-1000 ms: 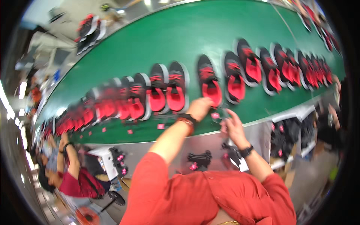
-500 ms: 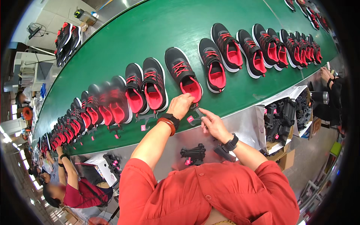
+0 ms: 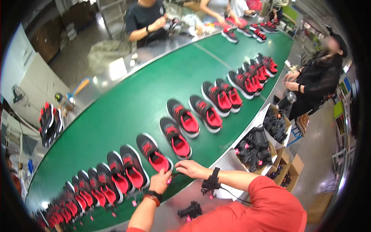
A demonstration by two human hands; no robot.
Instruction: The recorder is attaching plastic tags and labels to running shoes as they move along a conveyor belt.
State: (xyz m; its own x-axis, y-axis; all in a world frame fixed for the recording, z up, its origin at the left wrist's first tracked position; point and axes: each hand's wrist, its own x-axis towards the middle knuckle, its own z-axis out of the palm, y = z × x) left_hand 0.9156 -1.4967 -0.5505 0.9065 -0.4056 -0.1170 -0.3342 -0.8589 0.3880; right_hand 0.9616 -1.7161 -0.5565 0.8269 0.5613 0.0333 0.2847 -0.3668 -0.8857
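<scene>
A black sneaker with red laces and red lining (image 3: 151,149) lies on the green belt (image 3: 127,116), its heel toward me. My left hand (image 3: 159,181) is closed at that heel, fingers pinching its rim. Between my two hands a small black plastic shoe hanger (image 3: 177,174) shows partly, with a pink tag beside my left fingers. My right hand (image 3: 190,168) lies just right of the heel, fingers stretched toward the hanger; blur hides whether they touch it. Another matching sneaker (image 3: 176,140) stands just beyond my right hand.
Rows of matching sneakers (image 3: 105,183) run along the belt on both sides. Boxes of black hangers (image 3: 253,149) stand at right by the belt edge, and a hanger bundle (image 3: 190,210) lies near me. A person in black (image 3: 315,83) stands at far right; others work across the belt.
The view has swung to the right, bringing people across the belt into sight. My left hand stays at the same sneaker's heel, and my right hand remains close beside it.
</scene>
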